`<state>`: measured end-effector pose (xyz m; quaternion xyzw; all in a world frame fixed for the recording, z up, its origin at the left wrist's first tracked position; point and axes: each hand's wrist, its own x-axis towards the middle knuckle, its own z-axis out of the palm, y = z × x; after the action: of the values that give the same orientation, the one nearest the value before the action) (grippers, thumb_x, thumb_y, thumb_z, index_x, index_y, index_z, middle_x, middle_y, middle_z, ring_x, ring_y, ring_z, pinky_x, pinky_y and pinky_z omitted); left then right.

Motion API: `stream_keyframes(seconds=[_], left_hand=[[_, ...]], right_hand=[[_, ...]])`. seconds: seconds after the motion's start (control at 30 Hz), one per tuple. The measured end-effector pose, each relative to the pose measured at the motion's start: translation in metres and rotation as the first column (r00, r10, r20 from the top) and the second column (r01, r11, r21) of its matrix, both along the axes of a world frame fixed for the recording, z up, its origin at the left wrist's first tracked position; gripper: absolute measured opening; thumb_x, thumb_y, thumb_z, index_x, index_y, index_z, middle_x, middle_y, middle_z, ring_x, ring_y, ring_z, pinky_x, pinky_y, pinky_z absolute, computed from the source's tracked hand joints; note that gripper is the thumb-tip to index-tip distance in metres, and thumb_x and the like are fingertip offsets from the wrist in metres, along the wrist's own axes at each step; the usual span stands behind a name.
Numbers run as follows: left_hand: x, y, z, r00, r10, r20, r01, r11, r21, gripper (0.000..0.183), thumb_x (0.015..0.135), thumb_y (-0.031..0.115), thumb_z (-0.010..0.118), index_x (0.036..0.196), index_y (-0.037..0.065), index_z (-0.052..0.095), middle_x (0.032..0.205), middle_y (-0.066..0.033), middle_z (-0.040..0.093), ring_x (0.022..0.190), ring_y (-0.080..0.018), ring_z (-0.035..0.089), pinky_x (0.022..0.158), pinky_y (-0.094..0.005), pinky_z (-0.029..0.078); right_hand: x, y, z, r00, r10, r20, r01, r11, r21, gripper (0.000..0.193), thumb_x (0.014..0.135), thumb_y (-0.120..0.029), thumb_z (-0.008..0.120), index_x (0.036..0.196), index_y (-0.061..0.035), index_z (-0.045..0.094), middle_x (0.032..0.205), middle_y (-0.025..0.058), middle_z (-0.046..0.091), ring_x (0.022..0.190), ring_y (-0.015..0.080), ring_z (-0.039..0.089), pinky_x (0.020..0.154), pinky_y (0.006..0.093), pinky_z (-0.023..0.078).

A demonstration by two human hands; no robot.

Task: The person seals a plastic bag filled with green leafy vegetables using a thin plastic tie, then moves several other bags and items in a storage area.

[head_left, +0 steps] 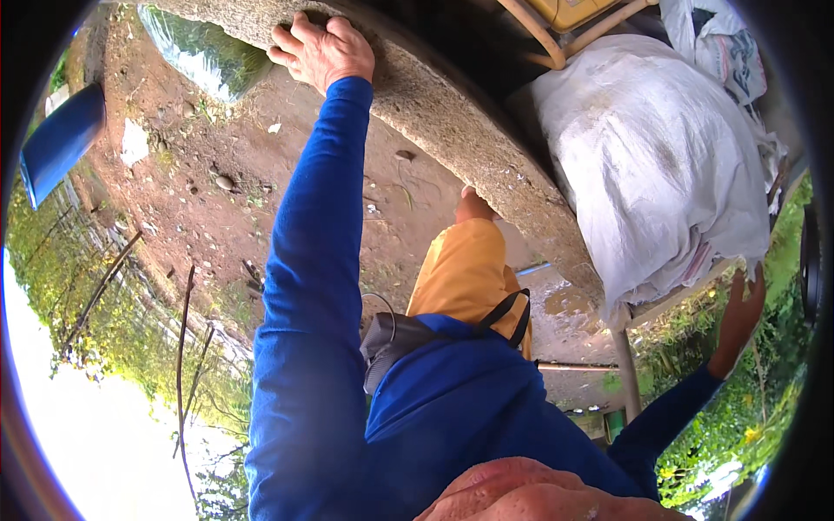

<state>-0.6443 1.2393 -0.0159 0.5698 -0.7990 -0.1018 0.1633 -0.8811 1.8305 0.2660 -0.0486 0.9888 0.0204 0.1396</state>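
You have your left hand (326,54) set down on the rough ledge (469,139), knuckles bent and fingers loosely fanned over its face; no item is seen in it. Your right hand (740,321) is at the far right, fingers extended and apart, just beside the lower right corner of the white woven sack (647,165). Whether its fingertips touch the fabric cannot be told from this view.

Location: the sack lies right of the ledge, bulging in the middle and sagging into loose folds along its lower edge. A smaller white bag (730,56) lies beyond it, and a tan frame (543,30) stands at the upper edge.

Handling assessment: the covering appears thin, light and pliable, probably slick to the fingers — expect bunching rather than stiffness. The rounded bulge suggests filling or something underneath; the weight cannot be confirmed, so treat it as possibly heavy. The frayed hem looks liable to tear and makes a poor hold. Better purchase is judged to lie in a thick gathered fold — a full fistful near the lower corner, with the other palm supporting the bulge. The ledge, by contrast, appears hard, rigid and abrasive; bear on its broad face with the palm.
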Motion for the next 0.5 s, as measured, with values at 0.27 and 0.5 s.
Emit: stream_keyframes(seconds=[0.27,0.5], left_hand=[[-0.004,0.008,-0.006,0.999,0.0,0.05,0.005,0.995,-0.102,0.051,0.093,0.027,0.056,0.137,0.001,0.052,0.155,-0.0222,0.039,0.143,-0.047,0.031,0.118,-0.0538,0.031],[-0.012,0.011,-0.008,0.998,-0.011,0.067,0.019,0.993,-0.119,0.05,0.094,0.026,0.056,0.137,0.001,0.052,0.153,-0.022,0.041,0.141,-0.0471,0.033,0.117,-0.054,0.032]], right_hand=[[0.124,-0.234,-0.09,0.735,0.655,0.175,-0.478,0.684,-0.551,0.028,0.094,-0.004,0.067,0.121,0.001,0.067,0.113,0.0197,0.07,0.104,0.034,0.069,0.09,0.0393,0.054],[0.106,-0.303,-0.272,0.593,0.797,0.112,-0.705,0.581,-0.405,0.026,0.096,-0.009,0.054,0.116,-0.0032,0.068,0.111,0.0177,0.07,0.103,0.0376,0.067,0.088,0.044,0.056]])
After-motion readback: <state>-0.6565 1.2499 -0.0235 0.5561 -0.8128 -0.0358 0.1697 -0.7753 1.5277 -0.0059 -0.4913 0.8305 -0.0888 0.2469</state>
